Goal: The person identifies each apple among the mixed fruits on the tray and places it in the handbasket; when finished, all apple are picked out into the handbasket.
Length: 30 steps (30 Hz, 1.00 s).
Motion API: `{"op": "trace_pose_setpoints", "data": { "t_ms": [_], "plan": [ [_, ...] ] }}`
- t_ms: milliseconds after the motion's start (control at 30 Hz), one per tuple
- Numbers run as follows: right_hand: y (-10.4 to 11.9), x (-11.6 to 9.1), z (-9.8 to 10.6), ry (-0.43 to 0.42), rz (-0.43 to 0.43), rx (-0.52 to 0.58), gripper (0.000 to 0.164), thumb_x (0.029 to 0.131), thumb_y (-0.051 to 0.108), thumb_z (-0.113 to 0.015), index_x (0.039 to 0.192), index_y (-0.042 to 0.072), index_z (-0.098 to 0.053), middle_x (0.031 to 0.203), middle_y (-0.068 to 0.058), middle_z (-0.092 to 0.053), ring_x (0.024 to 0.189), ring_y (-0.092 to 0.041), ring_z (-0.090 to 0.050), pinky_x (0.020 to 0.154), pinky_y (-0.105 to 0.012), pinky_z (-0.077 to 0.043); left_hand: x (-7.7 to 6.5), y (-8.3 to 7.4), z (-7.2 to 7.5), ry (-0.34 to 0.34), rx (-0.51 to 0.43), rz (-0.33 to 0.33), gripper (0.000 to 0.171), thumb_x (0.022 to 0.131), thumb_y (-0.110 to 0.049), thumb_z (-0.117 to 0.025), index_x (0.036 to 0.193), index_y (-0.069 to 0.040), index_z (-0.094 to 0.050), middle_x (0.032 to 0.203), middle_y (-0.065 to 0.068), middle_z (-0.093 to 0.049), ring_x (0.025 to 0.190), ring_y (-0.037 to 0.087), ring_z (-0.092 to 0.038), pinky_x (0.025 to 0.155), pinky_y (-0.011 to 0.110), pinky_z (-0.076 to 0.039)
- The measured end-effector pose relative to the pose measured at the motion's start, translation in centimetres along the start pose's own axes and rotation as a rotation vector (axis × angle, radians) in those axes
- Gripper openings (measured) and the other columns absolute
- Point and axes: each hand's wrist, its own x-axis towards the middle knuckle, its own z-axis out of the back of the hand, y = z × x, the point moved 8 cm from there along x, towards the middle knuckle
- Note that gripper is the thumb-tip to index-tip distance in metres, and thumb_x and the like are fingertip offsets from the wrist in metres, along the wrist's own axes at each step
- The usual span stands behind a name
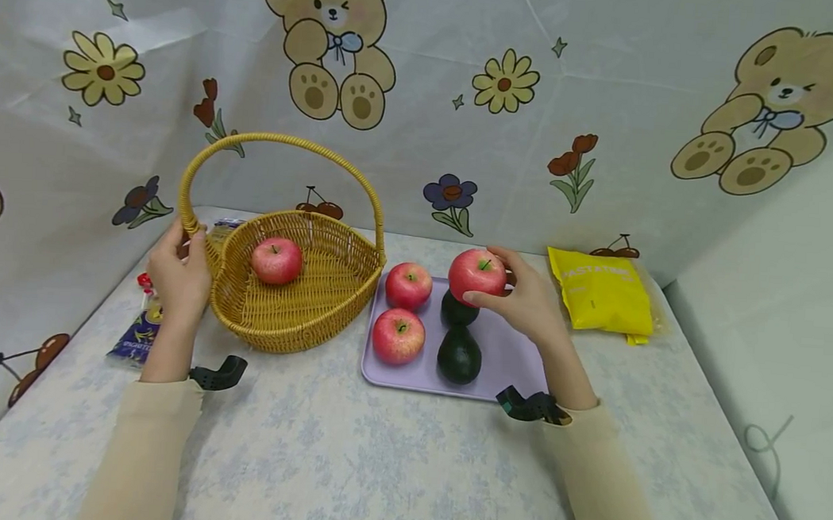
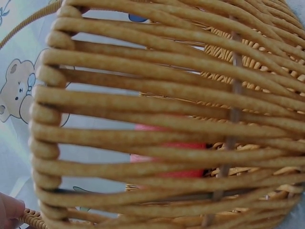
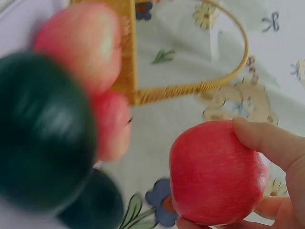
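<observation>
My left hand (image 1: 181, 268) grips the yellow wicker basket (image 1: 297, 339) by the lower left end of its arched handle. One red apple (image 1: 276, 260) lies inside the basket and shows between the canes in the left wrist view. My right hand (image 1: 529, 297) holds another red apple (image 1: 478, 275) between thumb and fingers, raised over the back of a lilac tray (image 1: 506, 361). On the tray sit two apples, a front one (image 1: 398, 336) and a back one (image 1: 408, 286). Two dark green avocados lie right of them, one in front (image 1: 459, 356), the other (image 1: 459, 308) partly hidden by the held apple.
A yellow packet (image 1: 604, 291) lies at the back right of the table. Left of the basket is a dark blue packet (image 1: 138, 334) with a red-capped item beside it, partly behind my left arm. A cloth printed with bears and flowers hangs behind.
</observation>
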Motion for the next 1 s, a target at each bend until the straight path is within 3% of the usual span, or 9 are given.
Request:
{"op": "trace_pose_setpoints", "data": {
  "t_ms": [200,500,767,1000],
  "plan": [
    [4.2,0.1,-2.1,0.078,0.113,0.101,0.084,0.077,0.028,-0.083,0.147,0.018,-0.040,0.140,-0.007,-0.051,0.121,-0.027,-0.052,0.096,-0.045,-0.053,0.1,0.0,-0.1,-0.001,0.006,0.005,0.036,0.103,-0.033,-0.045,0.135,-0.025,-0.059,0.135,0.002,-0.062,0.114,0.018,-0.058,0.099,0.030,-0.050],
    [8.9,1.1,-6.0,0.155,0.179,0.144,0.081,0.075,0.025,-0.084,0.144,0.017,-0.043,0.135,-0.003,-0.055,0.117,-0.023,-0.056,0.094,-0.040,-0.055,0.1,0.0,-0.3,0.007,0.004,0.019,0.037,0.103,-0.034,-0.044,0.136,-0.025,-0.058,0.136,0.002,-0.061,0.116,0.019,-0.058,0.101,0.032,-0.050],
    [12.3,2.5,-11.1,0.220,0.239,0.084,0.078,0.077,0.029,-0.082,0.144,0.017,-0.044,0.132,-0.002,-0.057,0.116,-0.021,-0.057,0.089,-0.035,-0.056,0.1,0.2,-0.1,0.001,-0.002,0.030,0.036,0.103,-0.035,-0.045,0.135,-0.026,-0.059,0.135,0.002,-0.061,0.116,0.018,-0.058,0.101,0.031,-0.050],
    [13.3,4.3,-15.9,0.243,0.233,0.026,0.081,0.075,0.034,-0.083,0.144,0.017,-0.043,0.134,-0.002,-0.058,0.115,-0.019,-0.057,0.094,-0.036,-0.053,0.0,0.3,-0.1,0.001,-0.006,0.027,0.037,0.103,-0.035,-0.045,0.137,-0.027,-0.057,0.135,0.002,-0.062,0.113,0.017,-0.059,0.100,0.030,-0.050]
  ]
}}
